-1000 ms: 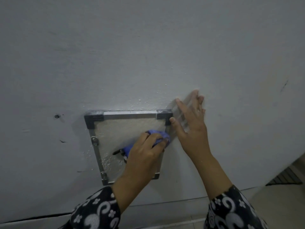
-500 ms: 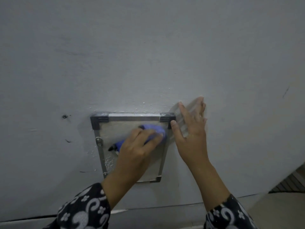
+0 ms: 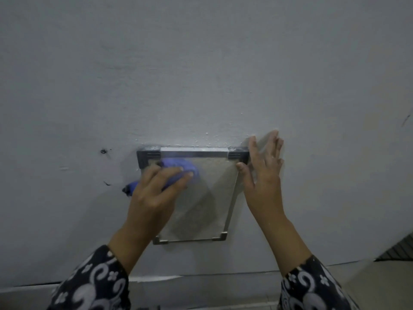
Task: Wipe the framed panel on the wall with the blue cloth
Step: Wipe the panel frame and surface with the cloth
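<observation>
The left hand point(image 3: 156, 193) presses the bunched blue cloth point(image 3: 176, 170) on the framed panel point(image 3: 207, 198), its grip closed on the cloth at the upper-left corner. Unwiped surface lies rightward and down, along the panel's vertical long axis. The right hand point(image 3: 263, 173) lies flat and empty against the right frame edge.

A plain grey-white painted wall point(image 3: 201, 63) fills nearly the whole view, lit evenly and dimly, with faint scuffs and a small dark hole point(image 3: 103, 151) at left. A dark scratch point(image 3: 405, 119) marks the wall at far right. Along the bottom runs a pale skirting strip point(image 3: 201, 285), and a pale tiled floor point(image 3: 380, 280) shows at lower right.
</observation>
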